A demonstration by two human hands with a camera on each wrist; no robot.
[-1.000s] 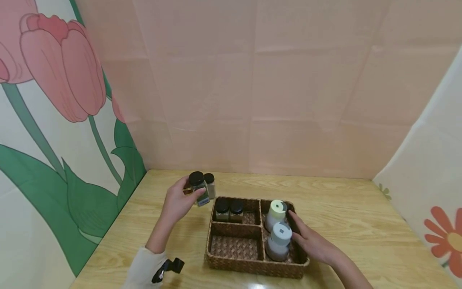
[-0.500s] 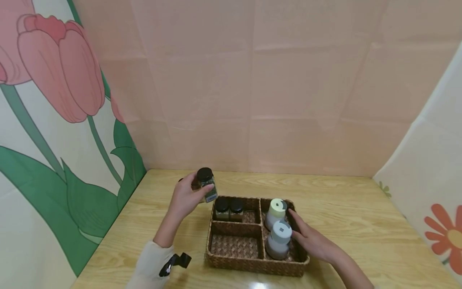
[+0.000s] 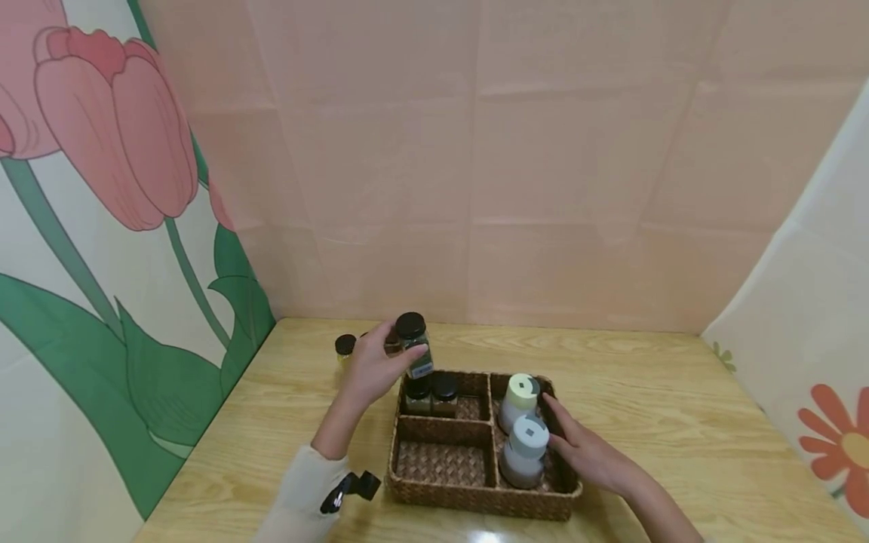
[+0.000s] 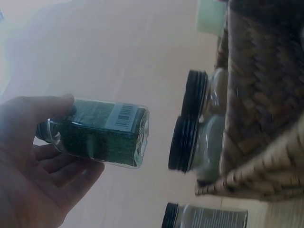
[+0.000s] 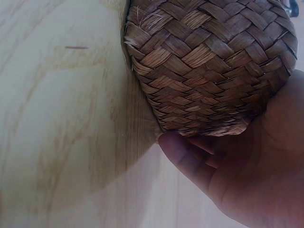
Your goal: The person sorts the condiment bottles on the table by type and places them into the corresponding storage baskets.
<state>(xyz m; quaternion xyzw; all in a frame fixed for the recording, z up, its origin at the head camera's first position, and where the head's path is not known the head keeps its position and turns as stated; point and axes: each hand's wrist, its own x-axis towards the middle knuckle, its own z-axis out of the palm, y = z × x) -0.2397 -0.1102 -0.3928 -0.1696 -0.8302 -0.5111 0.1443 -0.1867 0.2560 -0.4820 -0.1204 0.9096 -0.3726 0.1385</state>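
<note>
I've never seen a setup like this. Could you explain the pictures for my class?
No machine here, just a person working bare-handed. One camera, worn on the head, looks down; the other two pictures come from a camera on each wrist. A woven basket sits on a wooden table, with two black-lidded jars in its far-left compartment and two bottles in the right-hand one. A yellowish jar stands outside it. The left hand holds a clear jar of something green; the right hand touches the basket's right side.

A creased pink backdrop (image 3: 468,166) rises behind the wood-grained surface (image 3: 665,407), flanked by white panels (image 3: 815,302) bearing tulips (image 3: 118,136) and a red flower (image 3: 849,446).
</note>
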